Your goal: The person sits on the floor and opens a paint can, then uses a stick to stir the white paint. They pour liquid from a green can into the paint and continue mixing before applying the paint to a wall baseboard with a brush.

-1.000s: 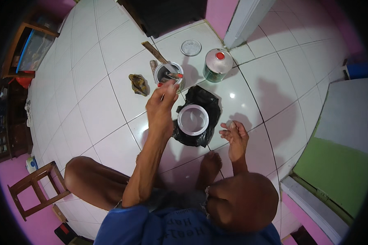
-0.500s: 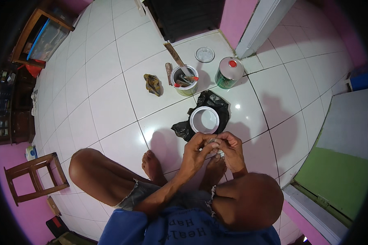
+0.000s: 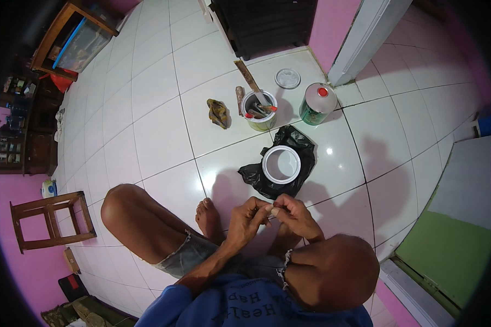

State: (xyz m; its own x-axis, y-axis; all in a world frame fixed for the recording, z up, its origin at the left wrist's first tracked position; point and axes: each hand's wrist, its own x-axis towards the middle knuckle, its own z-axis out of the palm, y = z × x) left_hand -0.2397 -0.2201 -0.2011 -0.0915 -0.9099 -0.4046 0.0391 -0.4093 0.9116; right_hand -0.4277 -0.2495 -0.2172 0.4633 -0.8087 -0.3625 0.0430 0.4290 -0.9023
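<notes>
My left hand (image 3: 248, 218) and my right hand (image 3: 292, 212) meet low in front of me, fingers pinched around something too small to make out. Just beyond them an open white-rimmed can (image 3: 281, 164) rests on crumpled black plastic (image 3: 302, 141). Further back stands another open can (image 3: 259, 122), holding a flat wooden stick (image 3: 247, 73) and red-tipped brushes (image 3: 268, 109). A dark yellow crumpled rag (image 3: 217, 113) and a short speckled roll (image 3: 240, 100) lie left of it. A metal can with a red cap (image 3: 317, 106) stands right of it, and a round lid (image 3: 287, 78) lies behind.
A wooden stool (image 3: 52, 235) and a cabinet (image 3: 22, 141) are at the left, with a clear bin (image 3: 87, 46) further back. A dark panel (image 3: 264, 27) and white doorframe (image 3: 376, 22) are at the back. A green-and-grey board (image 3: 442, 229) is at the right.
My left hand has come down from the can with the brushes and joined my right hand near my body. Both have since lowered slightly, and the view has shifted.
</notes>
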